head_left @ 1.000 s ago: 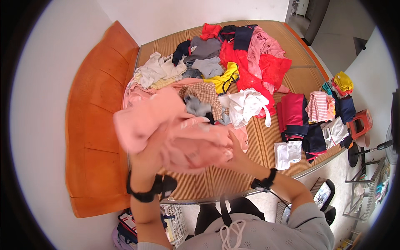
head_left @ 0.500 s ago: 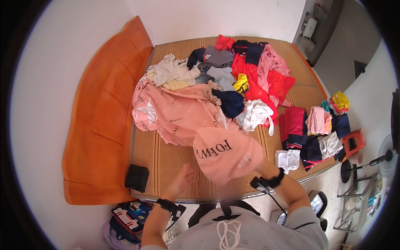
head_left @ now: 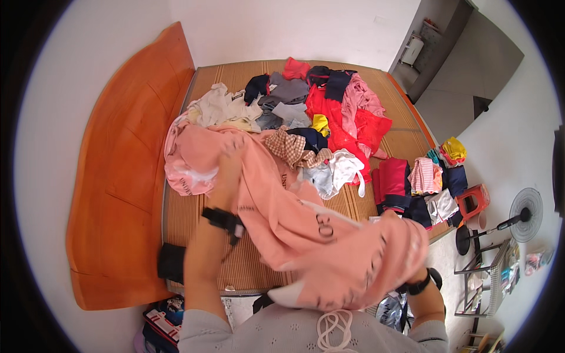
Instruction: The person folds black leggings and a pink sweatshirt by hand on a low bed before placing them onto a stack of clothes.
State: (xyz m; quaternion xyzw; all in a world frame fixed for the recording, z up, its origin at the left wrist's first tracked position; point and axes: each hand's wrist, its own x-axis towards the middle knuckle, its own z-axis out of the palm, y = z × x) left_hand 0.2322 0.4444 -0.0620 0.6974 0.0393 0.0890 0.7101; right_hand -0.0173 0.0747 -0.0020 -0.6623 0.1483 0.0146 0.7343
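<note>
A bed covered with a slatted brown mat (head_left: pixel 206 267) fills the middle of the room, an orange headboard (head_left: pixel 132 176) along its left edge. A large pink printed cloth (head_left: pixel 294 226) stretches from the bed's left edge diagonally to the near right corner, where its raised end, blurred, hangs over the near edge in front of the person.

The left hand (head_left: pixel 231 151) is on the cloth's left part; blur hides the fingers, so I cannot tell how far they are open or whether they grip. The right hand is hidden behind the raised end; only the black wristband (head_left: pixel 419 283) shows beside it, so its hold cannot be told either.

A checked cloth (head_left: pixel 286 147) lies against the pink cloth's far side, with a white garment (head_left: pixel 346 170) just beside it. A hard pull could drag the checked cloth along, since the two touch. The raised end is close to the folded dark red clothes (head_left: pixel 391 179) and a striped folded piece (head_left: pixel 426 175) by the right edge; a wide swing could topple them. With so much fabric past the near edge, a loose grip could let it slide to the floor.
</note>
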